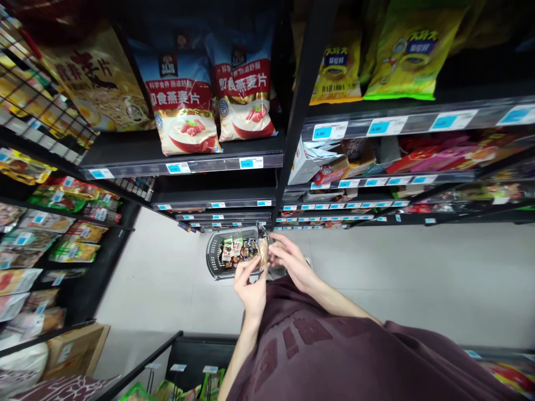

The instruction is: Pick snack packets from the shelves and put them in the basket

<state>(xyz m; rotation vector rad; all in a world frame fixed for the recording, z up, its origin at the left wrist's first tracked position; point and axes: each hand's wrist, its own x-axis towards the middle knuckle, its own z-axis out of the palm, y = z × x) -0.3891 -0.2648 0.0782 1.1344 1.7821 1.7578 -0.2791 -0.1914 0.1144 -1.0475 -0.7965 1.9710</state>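
Observation:
A small snack packet (263,249) with a dark top and a clear, tan-coloured lower part is between my two hands, at waist height. My left hand (251,287) pinches its lower end between thumb and fingers. From the other side, the fingertips of my right hand (296,263) close on the packet's right edge. Below and to the left, a dark grey shopping basket (213,257) stands on the floor. Several small wrapped packets (238,250) lie inside it, some with green and white labels. The packet in my hands covers the basket's right end.
Black shelves rise in front, with oatmeal bags (190,120), yellow snack bags (412,53) and open boxes (311,159). Bagged foods fill a left-hand rack (62,223). A cardboard box (75,348) sits at lower left. A low black shelf (200,351) is close behind me.

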